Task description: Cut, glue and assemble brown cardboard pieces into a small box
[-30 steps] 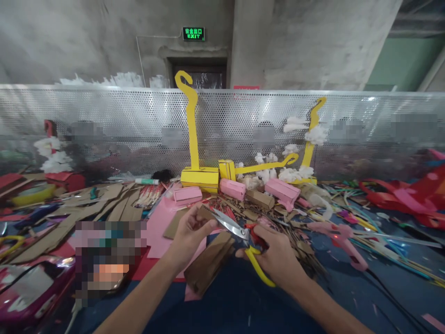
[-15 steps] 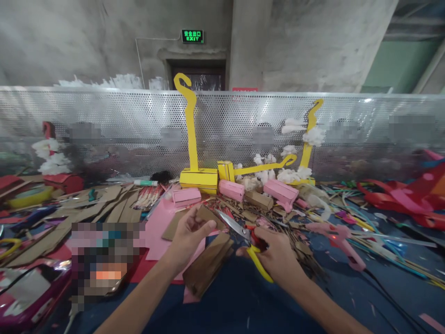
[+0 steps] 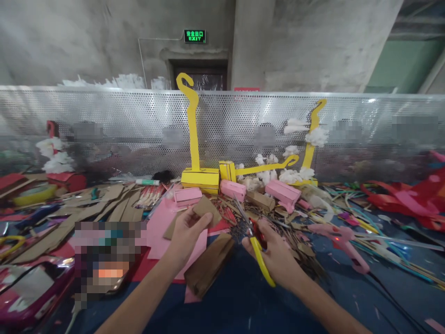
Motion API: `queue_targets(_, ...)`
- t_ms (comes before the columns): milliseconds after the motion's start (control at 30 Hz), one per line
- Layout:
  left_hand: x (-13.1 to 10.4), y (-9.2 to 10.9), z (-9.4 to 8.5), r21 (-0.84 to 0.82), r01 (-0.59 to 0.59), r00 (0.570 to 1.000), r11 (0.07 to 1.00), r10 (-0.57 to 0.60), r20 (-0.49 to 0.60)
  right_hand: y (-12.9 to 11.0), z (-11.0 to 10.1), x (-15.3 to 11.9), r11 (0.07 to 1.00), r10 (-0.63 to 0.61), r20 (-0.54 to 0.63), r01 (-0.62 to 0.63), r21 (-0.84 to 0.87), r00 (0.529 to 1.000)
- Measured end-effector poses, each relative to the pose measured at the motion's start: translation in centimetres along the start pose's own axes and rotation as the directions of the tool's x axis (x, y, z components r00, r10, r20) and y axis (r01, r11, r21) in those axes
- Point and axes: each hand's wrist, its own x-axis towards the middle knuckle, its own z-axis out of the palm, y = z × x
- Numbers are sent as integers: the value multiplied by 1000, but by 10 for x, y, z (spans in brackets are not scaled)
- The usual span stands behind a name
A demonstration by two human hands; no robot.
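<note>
Between the thumb and fingers of my left hand point(image 3: 189, 232) is a small flat piece of brown cardboard point(image 3: 209, 211). My right hand point(image 3: 271, 246) grips a pair of scissors point(image 3: 256, 248) with red and yellow handles, its blades pointing up and away from me, apart from the cardboard. Below and between my hands lies a folded brown cardboard piece point(image 3: 208, 266). Pink paper point(image 3: 158, 236) spreads under and beside my left hand. Past the hands stand small pink boxes point(image 3: 187, 196) and a brown cardboard box point(image 3: 260, 200).
A yellow box with a tall hooked neck point(image 3: 192, 125) stands at the back by a perforated metal panel point(image 3: 139, 125). On the right lies a pink glue gun point(image 3: 344, 241) with its cord. Cardboard strips point(image 3: 104, 204) and a lit phone point(image 3: 111, 273) lie to the left.
The cardboard in my left hand has turned and come up slightly, showing more of its face. The scissors have drawn away from it and now point more upward.
</note>
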Motion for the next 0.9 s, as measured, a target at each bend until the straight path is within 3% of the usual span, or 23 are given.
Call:
queue_targets(133, -1, 1, -1, 43, 9, 1000, 999, -9, 7, 4, 4, 2, 990, 90, 56, -96, 107, 994)
queue_targets(300, -1, 2, -1, 73, -1, 1000, 997, 1, 11, 8, 7, 3, 970, 114, 95, -132, 204, 989)
queue_targets(500, 0, 3, 1, -38, 27, 999, 999, -28, -18, 13, 9, 0, 990, 95, 88, -103, 93, 992)
queue_targets(700, 2, -1, -1, 65, -10, 1000, 998, 10, -12, 20, 13, -2, 997, 55, 83, -59, 46, 995)
queue_targets(900, -2, 1, 4, -12, 44, 994, 999, -43, 98, 7, 9, -3, 999, 10, 129, -3, -52, 992)
